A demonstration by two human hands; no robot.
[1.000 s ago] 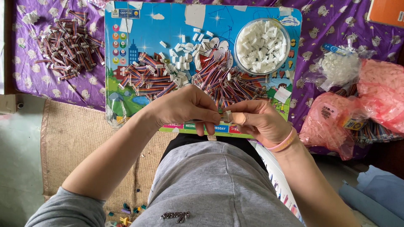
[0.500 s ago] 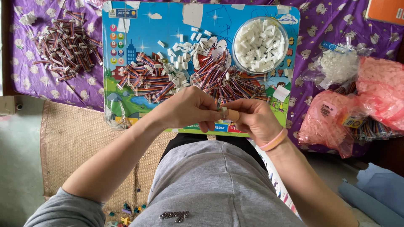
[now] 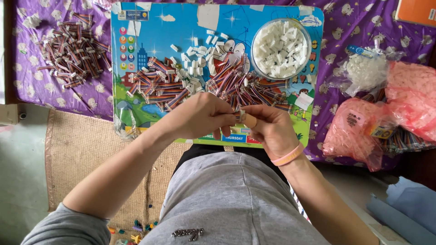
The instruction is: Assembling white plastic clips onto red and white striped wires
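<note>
My left hand (image 3: 200, 115) and my right hand (image 3: 270, 129) meet over the near edge of a colourful picture board (image 3: 136, 41). Between their fingertips they pinch a small ribbon-cable piece with a white connector (image 3: 240, 115). Just beyond the hands lie two heaps of short multicoloured ribbon cables (image 3: 159, 88) and loose white plastic connectors (image 3: 195, 72). A clear round bowl (image 3: 280, 47) full of white connectors stands at the board's far right. A pink band is on my right wrist.
A separate pile of ribbon cables (image 3: 72, 47) lies on the purple patterned cloth (image 3: 27, 86) at the left. Pink plastic bags (image 3: 363, 129) and a clear bag of white parts (image 3: 365, 70) sit at the right. A woven mat (image 3: 81, 149) covers the floor below.
Both hands stay together at the board's near edge. The fingers have shifted slightly on the small piece held between them.
</note>
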